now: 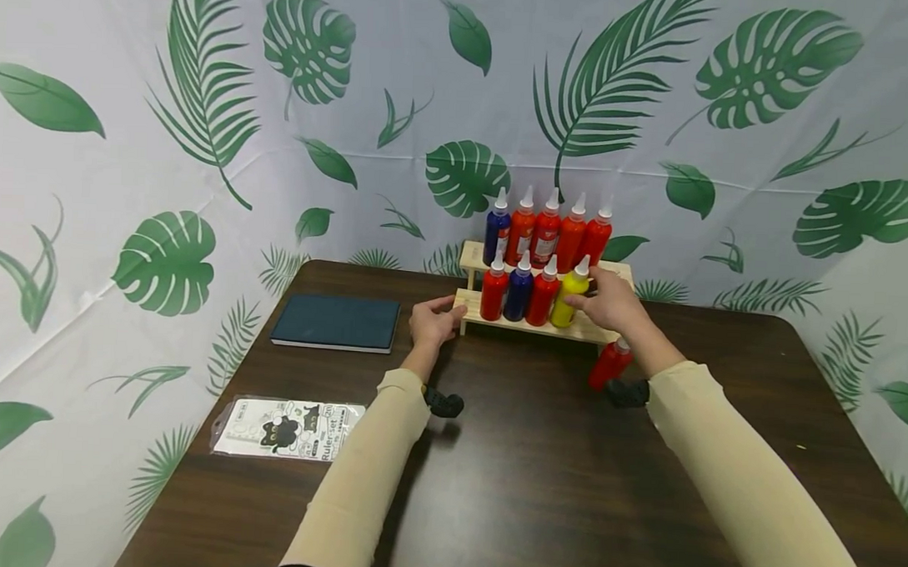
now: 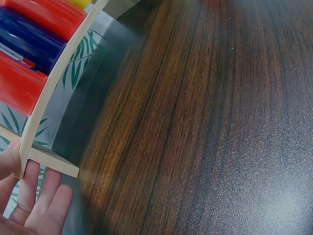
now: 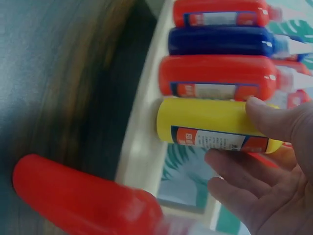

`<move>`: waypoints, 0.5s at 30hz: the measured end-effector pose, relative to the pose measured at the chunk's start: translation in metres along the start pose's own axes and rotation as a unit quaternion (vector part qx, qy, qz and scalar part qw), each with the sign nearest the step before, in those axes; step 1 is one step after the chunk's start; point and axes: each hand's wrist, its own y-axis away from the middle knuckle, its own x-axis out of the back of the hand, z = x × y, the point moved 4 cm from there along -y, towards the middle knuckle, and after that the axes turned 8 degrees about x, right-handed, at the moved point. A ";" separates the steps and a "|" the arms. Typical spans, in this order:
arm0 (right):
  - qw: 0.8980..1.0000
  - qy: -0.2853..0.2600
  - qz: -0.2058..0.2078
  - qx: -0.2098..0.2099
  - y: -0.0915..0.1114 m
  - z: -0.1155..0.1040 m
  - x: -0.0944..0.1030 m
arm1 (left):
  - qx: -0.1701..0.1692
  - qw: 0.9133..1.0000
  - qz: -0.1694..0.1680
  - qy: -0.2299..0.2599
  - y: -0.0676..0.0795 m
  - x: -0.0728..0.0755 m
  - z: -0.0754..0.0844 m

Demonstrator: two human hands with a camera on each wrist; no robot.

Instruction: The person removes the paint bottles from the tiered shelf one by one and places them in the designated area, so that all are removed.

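A two-tier wooden rack holds squeeze bottles with white pointed caps. On its lower tier stand a red, a blue, another red and a yellow bottle. My right hand grips the yellow bottle near its top, thumb on one side and fingers on the other, in the right wrist view. With my left hand I hold the left end of the lower shelf, thumb above and fingers below. A further red bottle stands on the table before the rack's right end.
Several bottles, one blue and the others red or orange-red, line the upper tier. A dark blue notebook lies left of the rack, and a packaged ruler set nearer on the brown table. Leaf-printed cloth hangs behind.
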 end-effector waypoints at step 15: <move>0.973 -0.078 0.213 0.038 0.076 -0.009 0.062 | 0.001 1.000 -0.001 -0.002 -0.004 0.000 -0.002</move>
